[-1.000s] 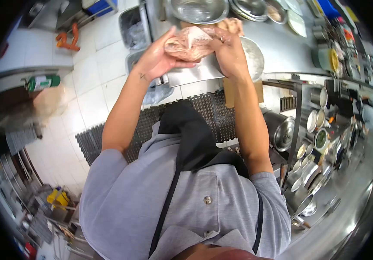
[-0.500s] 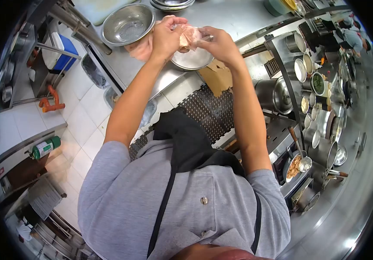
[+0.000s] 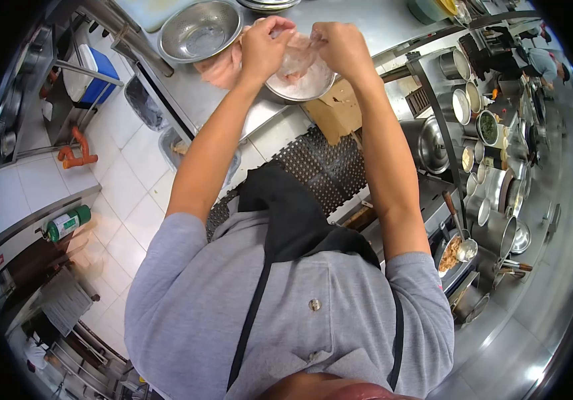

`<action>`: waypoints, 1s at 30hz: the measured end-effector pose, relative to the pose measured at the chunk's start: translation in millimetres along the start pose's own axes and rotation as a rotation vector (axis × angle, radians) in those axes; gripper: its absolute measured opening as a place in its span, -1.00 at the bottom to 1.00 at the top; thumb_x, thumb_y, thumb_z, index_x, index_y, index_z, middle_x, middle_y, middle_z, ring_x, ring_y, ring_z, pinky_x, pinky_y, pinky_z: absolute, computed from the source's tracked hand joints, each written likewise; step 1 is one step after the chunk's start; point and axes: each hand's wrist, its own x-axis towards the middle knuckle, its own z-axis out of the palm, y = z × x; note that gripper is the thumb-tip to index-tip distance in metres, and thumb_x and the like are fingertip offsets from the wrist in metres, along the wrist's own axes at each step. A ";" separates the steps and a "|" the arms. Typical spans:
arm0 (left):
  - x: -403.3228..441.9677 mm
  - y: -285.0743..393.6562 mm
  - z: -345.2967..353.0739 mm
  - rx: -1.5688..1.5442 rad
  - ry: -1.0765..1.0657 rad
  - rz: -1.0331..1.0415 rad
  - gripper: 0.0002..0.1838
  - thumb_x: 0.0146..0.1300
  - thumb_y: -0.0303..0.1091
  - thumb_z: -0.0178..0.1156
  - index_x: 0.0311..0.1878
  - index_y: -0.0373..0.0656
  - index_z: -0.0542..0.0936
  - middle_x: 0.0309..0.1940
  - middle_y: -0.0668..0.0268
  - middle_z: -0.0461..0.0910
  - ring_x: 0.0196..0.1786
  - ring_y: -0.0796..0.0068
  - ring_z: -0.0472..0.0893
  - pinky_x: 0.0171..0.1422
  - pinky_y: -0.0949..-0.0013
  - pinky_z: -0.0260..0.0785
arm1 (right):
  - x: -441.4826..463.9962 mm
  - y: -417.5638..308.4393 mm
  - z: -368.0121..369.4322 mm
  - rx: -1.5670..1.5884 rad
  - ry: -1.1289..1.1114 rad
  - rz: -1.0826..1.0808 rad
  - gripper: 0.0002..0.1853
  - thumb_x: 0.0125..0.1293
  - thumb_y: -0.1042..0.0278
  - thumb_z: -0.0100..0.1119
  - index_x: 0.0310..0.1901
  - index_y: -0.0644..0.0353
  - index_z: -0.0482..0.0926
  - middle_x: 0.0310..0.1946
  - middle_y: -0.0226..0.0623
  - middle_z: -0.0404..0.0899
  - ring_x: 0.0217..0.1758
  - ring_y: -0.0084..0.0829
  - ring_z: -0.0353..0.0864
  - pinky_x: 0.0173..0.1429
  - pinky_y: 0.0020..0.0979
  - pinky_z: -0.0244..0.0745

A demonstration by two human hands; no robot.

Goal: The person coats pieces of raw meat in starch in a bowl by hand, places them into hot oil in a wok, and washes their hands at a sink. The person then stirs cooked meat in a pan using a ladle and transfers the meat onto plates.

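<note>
My left hand [image 3: 264, 53] and my right hand [image 3: 341, 50] are raised over a round metal bowl [image 3: 330, 85]. Both have their fingers pinched on what looks like a thin, see-through plastic bag [image 3: 298, 59] stretched between them. Below it, a pale pink piece of raw meat [image 3: 294, 77] shows against the whitish contents of the bowl; whether it is inside the bag I cannot tell. More pale pink meat [image 3: 221, 68] lies on the counter beside my left wrist, partly covered by my hand. A metal colander [image 3: 200, 32] stands just left of it.
Stacked metal bowls [image 3: 268, 5] sit at the back of the steel counter [image 3: 360, 25]. A torn cardboard piece [image 3: 335, 113] lies below the bowl. To the right is a stove area with pots [image 3: 433, 147] and a frying pan of food [image 3: 449, 255]. A bin [image 3: 143, 103] stands left.
The pink meat that was up between my hands now shows lower, over the bowl. My hands have moved slightly up and right, and the see-through sheet between them is now visible.
</note>
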 end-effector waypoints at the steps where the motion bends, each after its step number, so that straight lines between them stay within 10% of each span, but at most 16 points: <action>1: 0.7 2.9 -2.2 0.077 -0.016 0.052 -0.79 0.26 -0.46 0.29 -0.04 -0.22 0.68 -0.22 0.36 0.68 -0.15 0.62 0.60 0.00 0.51 0.43 | 2.3 3.0 0.2 -0.025 -0.033 -0.025 -0.91 0.03 0.45 0.20 -0.40 0.19 0.64 -0.45 0.04 0.61 -0.30 0.10 0.63 -0.18 -0.03 0.52; 10: 17.6 -2.4 -25.1 -0.305 -0.418 -0.067 -0.75 0.29 -0.42 0.28 0.00 -0.31 0.68 -0.19 0.32 0.72 -0.18 0.61 0.63 -0.01 0.50 0.48 | 17.4 -5.5 -9.6 0.115 -0.057 -0.041 -0.80 0.04 0.41 0.20 -0.27 0.18 0.71 -0.38 0.02 0.66 -0.28 0.04 0.66 -0.14 -0.12 0.55; 17: -32.2 -19.9 -109.3 -0.637 0.060 -0.217 -0.76 0.34 -0.53 0.18 0.05 -0.36 0.59 -0.06 0.19 0.66 -0.03 0.44 0.64 0.10 0.42 0.49 | 13.5 36.5 47.6 0.501 -0.208 -0.037 -0.50 -0.01 0.27 0.35 0.05 0.13 0.66 -0.15 -0.06 0.72 -0.17 -0.13 0.71 0.00 -0.20 0.58; 19: -83.4 -25.6 -156.7 -0.653 0.186 -0.321 -0.76 0.34 -0.58 0.15 0.06 -0.38 0.55 -0.03 0.13 0.64 -0.01 0.37 0.64 0.12 0.39 0.51 | 8.5 27.1 74.5 -0.048 -0.715 -0.019 -0.34 -0.07 0.21 0.37 0.19 0.08 0.57 0.09 0.00 0.61 0.17 -0.11 0.59 0.25 -0.23 0.48; 22: -171.8 -75.2 -215.3 -0.640 0.338 -0.449 -0.77 0.35 -0.58 0.13 0.05 -0.38 0.55 -0.06 0.13 0.65 -0.02 0.37 0.65 0.15 0.38 0.49 | -13.3 -3.5 90.2 -0.172 -0.641 0.039 -0.17 -0.22 0.17 0.43 0.25 0.09 0.51 0.09 0.08 0.58 0.21 -0.06 0.55 0.29 -0.21 0.46; 26: -283.0 -169.2 -257.3 -0.317 0.604 -0.662 -0.79 0.36 -0.51 0.17 0.01 -0.35 0.57 -0.11 0.16 0.65 -0.06 0.42 0.63 0.07 0.39 0.49 | -8.0 7.4 107.9 -0.101 -0.574 0.072 -0.65 0.05 0.21 0.30 -0.08 0.00 0.66 -0.15 -0.09 0.70 -0.03 -0.04 0.68 0.02 -0.04 0.57; 27: -300.7 -195.6 -262.1 -0.155 0.670 -0.723 -0.78 0.37 -0.46 0.18 0.01 -0.35 0.57 -0.14 0.17 0.65 -0.07 0.45 0.62 0.04 0.40 0.49 | -15.8 2.9 106.0 -0.201 -0.353 0.011 -0.68 0.09 0.20 0.29 -0.09 0.02 0.68 -0.15 -0.06 0.70 -0.03 -0.04 0.69 0.02 -0.04 0.58; 30: -330.2 -255.0 -260.3 -0.162 0.670 -0.846 -0.77 0.37 -0.40 0.20 0.00 -0.32 0.60 -0.14 0.19 0.65 -0.09 0.46 0.61 -0.01 0.42 0.47 | -2.7 13.9 95.5 -0.203 -0.614 0.008 -0.61 0.07 0.24 0.28 -0.01 0.00 0.68 -0.15 -0.04 0.70 -0.02 -0.03 0.68 0.05 -0.09 0.58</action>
